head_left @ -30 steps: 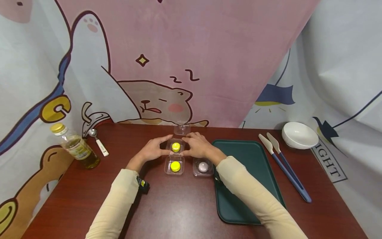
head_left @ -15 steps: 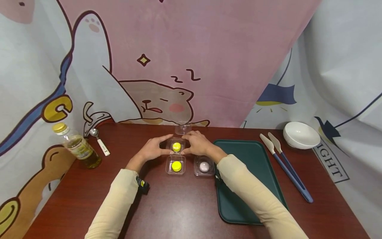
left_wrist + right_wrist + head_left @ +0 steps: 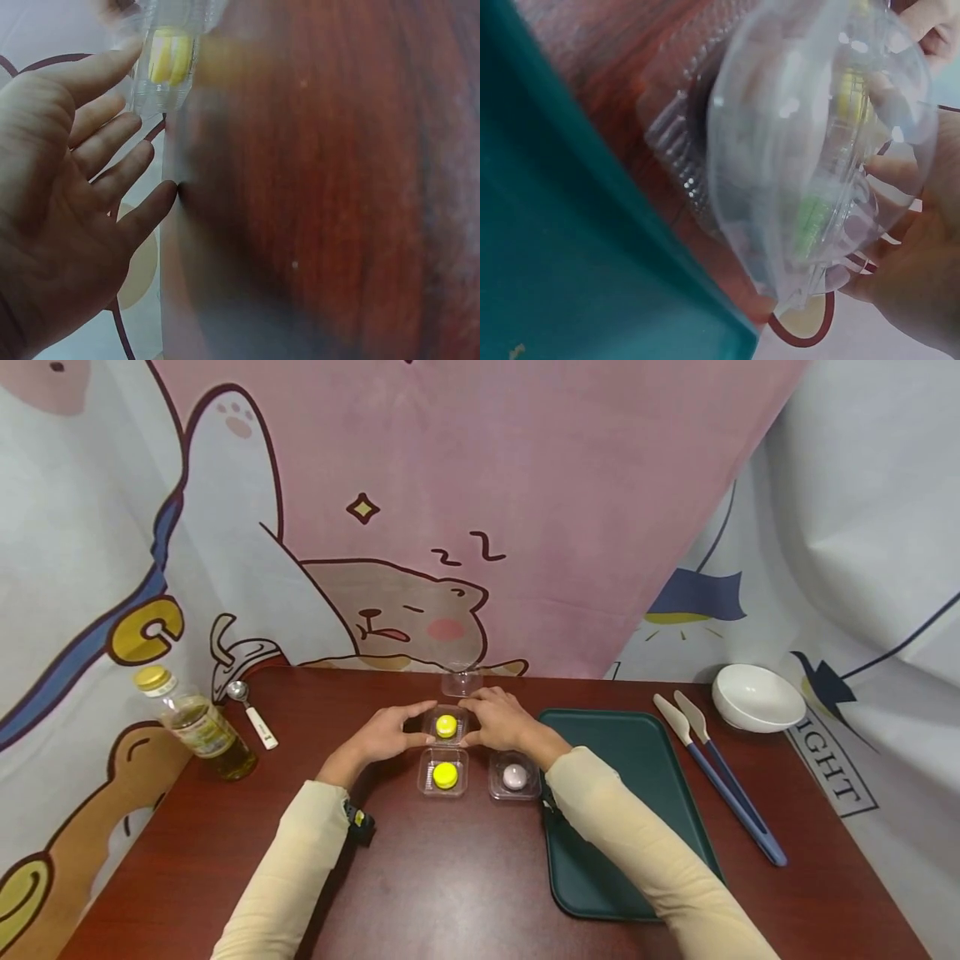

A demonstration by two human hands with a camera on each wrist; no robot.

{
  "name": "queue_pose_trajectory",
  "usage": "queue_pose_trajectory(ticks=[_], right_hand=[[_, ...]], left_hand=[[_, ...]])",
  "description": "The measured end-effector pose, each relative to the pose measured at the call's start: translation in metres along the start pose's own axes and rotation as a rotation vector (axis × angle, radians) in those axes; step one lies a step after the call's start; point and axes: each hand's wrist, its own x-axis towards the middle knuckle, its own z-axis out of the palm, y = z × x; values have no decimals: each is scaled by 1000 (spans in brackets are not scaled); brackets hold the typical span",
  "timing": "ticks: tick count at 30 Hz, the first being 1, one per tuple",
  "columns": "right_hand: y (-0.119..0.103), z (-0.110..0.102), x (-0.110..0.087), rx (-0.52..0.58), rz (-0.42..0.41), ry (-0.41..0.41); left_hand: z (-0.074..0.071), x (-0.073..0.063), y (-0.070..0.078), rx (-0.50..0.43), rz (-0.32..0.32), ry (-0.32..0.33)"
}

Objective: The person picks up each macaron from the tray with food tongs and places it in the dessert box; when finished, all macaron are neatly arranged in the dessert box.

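My left hand (image 3: 386, 733) and right hand (image 3: 498, 722) flank a small clear plastic box (image 3: 430, 727) at the back middle of the table. Inside it lies a yellow macaron (image 3: 446, 726), also visible edge-on in the left wrist view. Thumb and index finger of each hand touch the box's sides, the left fingers long and spread. Just in front stands a second box (image 3: 426, 787) with another yellow macaron (image 3: 446, 775). To its right, below my right wrist, a third box (image 3: 495, 789) holds a pale round piece (image 3: 515, 777). A clear plastic lid (image 3: 461, 683) shows behind the first box.
A dark green tray (image 3: 600, 877) lies under my right forearm. Farther right are tongs (image 3: 723, 785) with blue handles and a white bowl (image 3: 757, 697). An oil bottle (image 3: 198, 727) and a small scoop (image 3: 255, 718) stand and lie at the left.
The whole head view has shifted very slightly. Both hands keep their places at the sides of the box.
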Motion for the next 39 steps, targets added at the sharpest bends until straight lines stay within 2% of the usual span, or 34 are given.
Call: queue_pose_trajectory(ticks=[7,10,20,32,35,39], right_hand=[[0,0,0,-27,-14,-14],[1,0,0,-37,-16,-23],[2,0,3,-10,1,-44],[5,-1,5,-15,7,-49],[9,-6,5,20,-18,-49],[20,-18,5,152,-54,-14]], left_hand=[[1,3,0,52,19,-7],[2,4,-1,60,-3,-20],[4,0,-2,29,-34,9],[3,-3,1,35,-21,11],[2,-6,1,40,-37,31],[2,-15,3,60,-47,85]])
